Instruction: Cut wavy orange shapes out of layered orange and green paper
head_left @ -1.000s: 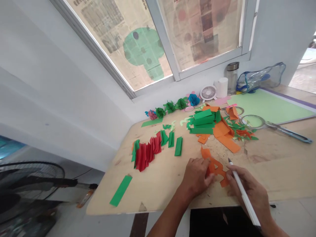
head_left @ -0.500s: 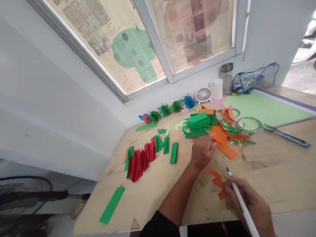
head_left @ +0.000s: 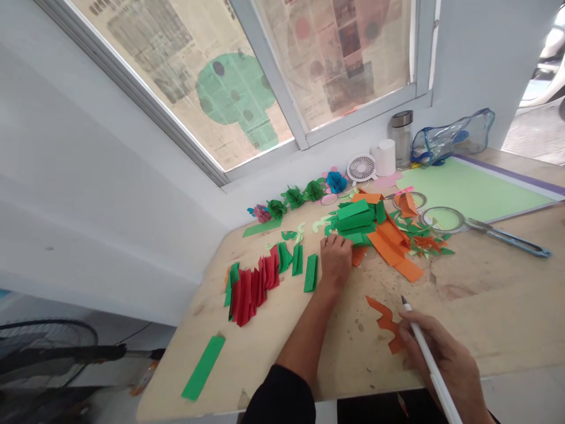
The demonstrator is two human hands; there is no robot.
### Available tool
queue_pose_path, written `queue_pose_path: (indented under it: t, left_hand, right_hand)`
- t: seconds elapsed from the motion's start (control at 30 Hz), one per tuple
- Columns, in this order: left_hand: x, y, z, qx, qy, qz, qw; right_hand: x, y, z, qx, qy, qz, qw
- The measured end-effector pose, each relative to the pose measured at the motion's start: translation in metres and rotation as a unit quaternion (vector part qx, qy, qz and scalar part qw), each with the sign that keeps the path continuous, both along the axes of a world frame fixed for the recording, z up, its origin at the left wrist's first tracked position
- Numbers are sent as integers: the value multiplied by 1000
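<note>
At the near side of the wooden surface (head_left: pixel 494 306), wavy-edged orange paper cut-out (head_left: pixel 386 323), its right side against the right hand (head_left: pixel 448 353). Right fingers closed round a white pen (head_left: pixel 430 360), dark tip pointing up and away, just above the cut-out's right side. Whether they also grip the paper, cannot tell.

Left hand (head_left: pixel 336 262) farther out, fingers curled at the near left end of a pile of folded green strips (head_left: pixel 356 222); whether they pinch one is hidden. Folded orange sheets (head_left: pixel 389 240) against the pile's right side; green and orange scraps beyond, beside metal scissors (head_left: pixel 507 237), blades toward the right.

Left of the left hand: single folded green strip (head_left: pixel 311 273), then a row of folded red strips (head_left: pixel 253 288). Flat green strip (head_left: pixel 203 368) near the left edge, apart.

Along the wall: green paper flowers (head_left: pixel 293 197), blue paper flower (head_left: pixel 336 182), small white fan (head_left: pixel 362 169), white cylinder (head_left: pixel 387 158), steel-capped bottle (head_left: pixel 401 144), clear blue-trimmed pouch (head_left: pixel 454 141). Pale green sheet (head_left: pixel 485 185) in front of the pouch.
</note>
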State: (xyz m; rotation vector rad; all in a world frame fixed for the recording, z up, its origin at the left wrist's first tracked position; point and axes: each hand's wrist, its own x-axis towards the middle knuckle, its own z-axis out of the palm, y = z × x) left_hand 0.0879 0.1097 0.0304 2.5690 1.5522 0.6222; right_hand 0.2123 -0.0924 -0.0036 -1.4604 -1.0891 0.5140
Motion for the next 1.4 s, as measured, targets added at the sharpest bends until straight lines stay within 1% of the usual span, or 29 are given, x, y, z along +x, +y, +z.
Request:
queue_pose_path:
  t: [0.1, 0.23, 0.33, 0.43, 0.5, 0.6, 0.67, 0.77, 0.83, 0.93, 1.03, 1.1, 1.17, 1.27, 1.33, 1.4]
  left_hand:
    - [-6, 1, 4, -29, -46, -6, 998]
    - [-18, 15, 9, -84, -131, -2, 988]
    - [-23, 28, 7, -131, -187, -2, 974]
    - [-22, 34, 2, -167, -225, 1, 960]
    - [-20, 35, 1, -176, -239, 7, 955]
    - [-15, 32, 5, -158, -241, 20, 957]
    - [-12, 28, 10, -133, -228, 21, 964]
    - [-13, 20, 15, -112, -188, 4, 976]
    - [-20, 16, 17, -109, -158, 3, 981]
    - [-34, 11, 17, -104, -113, 20, 988]
    - [-48, 6, 16, -107, -51, 30, 992]
    - [-51, 2, 16, -107, -6, 36, 994]
    - [-49, -2, 15, -97, 35, 50, 993]
    - [-43, -6, 16, -61, 81, 88, 991]
    - [-40, -9, 23, -30, 99, 121, 987]
    - [-42, -15, 33, 3, 109, 155, 982]
  right_hand:
    - [0, 1, 1, 5, -3, 5, 1000]
    - [0, 1, -3, 16, -10, 9, 1000]
    - [0, 1, -5, 25, -19, 12, 999]
    - [0, 1, -5, 20, -29, 12, 999]
    - [0, 1, -5, 16, -28, 15, 999]
    - [0, 1, -4, 21, -21, 18, 999]
    - [0, 1, -3, 28, -16, 17, 999]
    - [1, 2, 0, 33, -16, 16, 999]
    - [2, 2, 2, 33, -26, 14, 999]
    - [2, 2, 4, 32, -37, 13, 999]
    - [2, 1, 2, 28, -37, 14, 999]
    - [2, 1, 0, 19, -35, 16, 999]
    - [2, 0, -1, 6, -30, 19, 999]
    - [1, 1, 0, -1, -24, 21, 1000]
    - [1, 1, 2, 10, -30, 20, 999]
    - [2, 2, 4, 27, -39, 20, 999]
